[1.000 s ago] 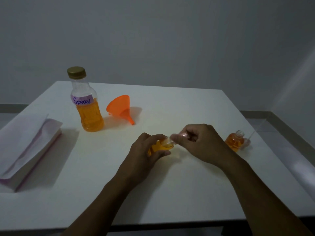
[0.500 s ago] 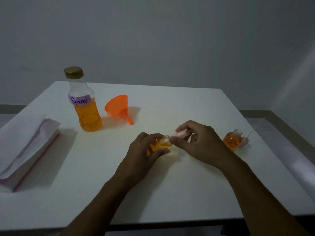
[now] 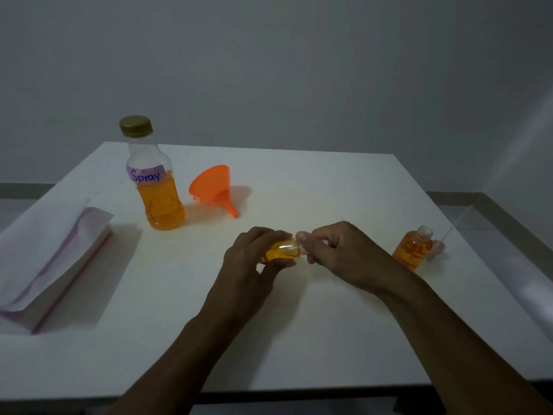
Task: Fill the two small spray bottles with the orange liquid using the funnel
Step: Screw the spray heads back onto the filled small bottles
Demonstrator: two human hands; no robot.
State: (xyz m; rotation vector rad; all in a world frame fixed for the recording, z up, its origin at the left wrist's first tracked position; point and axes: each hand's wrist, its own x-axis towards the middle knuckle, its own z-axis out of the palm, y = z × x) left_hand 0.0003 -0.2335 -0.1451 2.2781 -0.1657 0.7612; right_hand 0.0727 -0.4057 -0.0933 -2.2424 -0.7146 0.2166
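small spray bottles: 2 (image 3: 281, 252) (image 3: 413, 247) | big bottle: 1 (image 3: 154, 178) | funnel: 1 (image 3: 213, 186) | spray top: 1 (image 3: 437, 246) | paper stack: 1 (image 3: 45, 259) | hands: 2 (image 3: 251, 259) (image 3: 338, 253) | bench: 1 (image 3: 314, 187)

Small bottle (image 3: 281, 253) half hidden by left hand (image 3: 250, 262), paper stack (image 3: 45, 259) cut off left

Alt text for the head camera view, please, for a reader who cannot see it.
Over a white table, the left hand holds a small bottle of orange liquid while the right hand pinches its top. A second small bottle stands uncapped at right; a capped bottle labelled Spray and an orange funnel on its side sit behind.
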